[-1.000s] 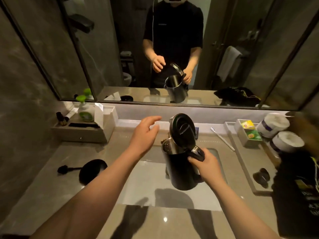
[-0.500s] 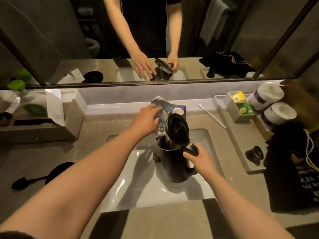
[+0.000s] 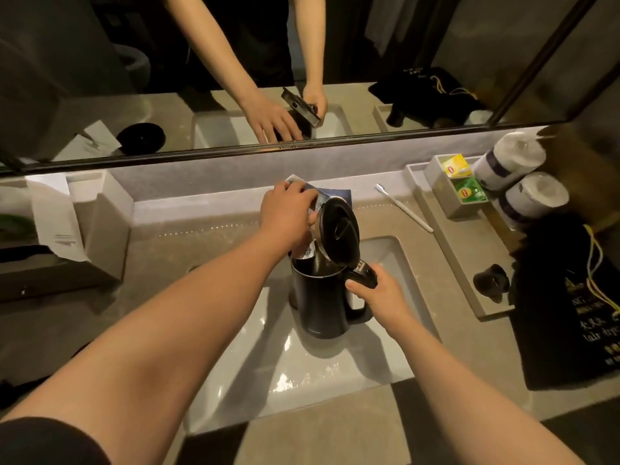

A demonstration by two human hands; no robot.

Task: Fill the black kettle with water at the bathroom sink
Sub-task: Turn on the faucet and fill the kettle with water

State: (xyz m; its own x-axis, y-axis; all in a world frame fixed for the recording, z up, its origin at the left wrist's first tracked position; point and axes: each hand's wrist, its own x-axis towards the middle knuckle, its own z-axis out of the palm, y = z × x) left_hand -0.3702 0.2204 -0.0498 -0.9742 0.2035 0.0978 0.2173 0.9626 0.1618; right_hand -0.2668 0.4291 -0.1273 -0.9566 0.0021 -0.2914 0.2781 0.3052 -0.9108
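Note:
The black kettle [image 3: 322, 303] hangs upright over the white sink basin [image 3: 268, 374], its round lid [image 3: 337, 231] flipped open toward me. My right hand [image 3: 379, 297] grips the kettle's handle. My left hand [image 3: 287, 213] rests on the chrome faucet [image 3: 312, 229], fingers curled over its top behind the kettle's mouth. The faucet's spout reaches down to the kettle's open rim. Whether water is flowing I cannot tell.
A tissue box [image 3: 97, 223] stands on the counter at left. At right are a white toothbrush [image 3: 406, 209], a tray [image 3: 453, 250] with tea bags [image 3: 464, 186], two paper rolls [image 3: 523, 182], a small black stopper [image 3: 491, 281], and a black bag [image 3: 570, 313]. A mirror spans the back wall.
My left hand reached from mid-air to the faucet and settled on it. The kettle came down into the basin under the spout. My head tilted downward.

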